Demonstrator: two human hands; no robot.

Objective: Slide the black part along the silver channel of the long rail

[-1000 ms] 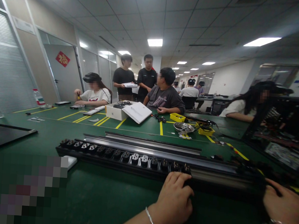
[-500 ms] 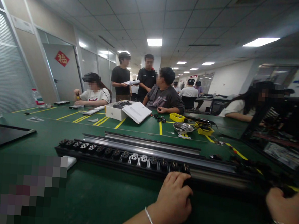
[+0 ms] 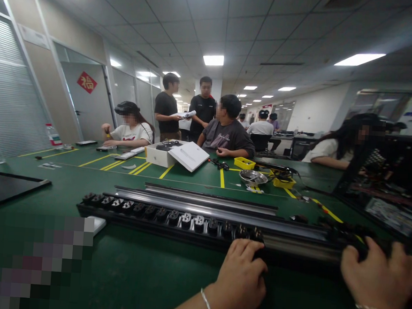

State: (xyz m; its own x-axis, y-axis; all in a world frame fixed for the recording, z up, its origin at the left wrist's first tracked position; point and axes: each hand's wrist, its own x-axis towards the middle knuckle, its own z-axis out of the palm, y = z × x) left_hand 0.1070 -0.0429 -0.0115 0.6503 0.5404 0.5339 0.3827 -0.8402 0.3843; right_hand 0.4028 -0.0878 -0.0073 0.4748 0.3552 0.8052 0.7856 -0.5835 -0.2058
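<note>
While the long black power strip [image 3: 187,221] is lying across the green bench [image 3: 130,271], both hands are resting on it.
The left hand [image 3: 241,279] is curling its fingers over the near edge just past the sockets; the right hand [image 3: 377,275] is gripping the strip's far-right end, fingers clamped over it.

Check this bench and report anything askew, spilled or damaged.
Nothing looks spilled or damaged. The white box across the green table sits open, its lid propped tilted against it. The left hand and right hand rest on the long socket strip, which lies flat.
</note>
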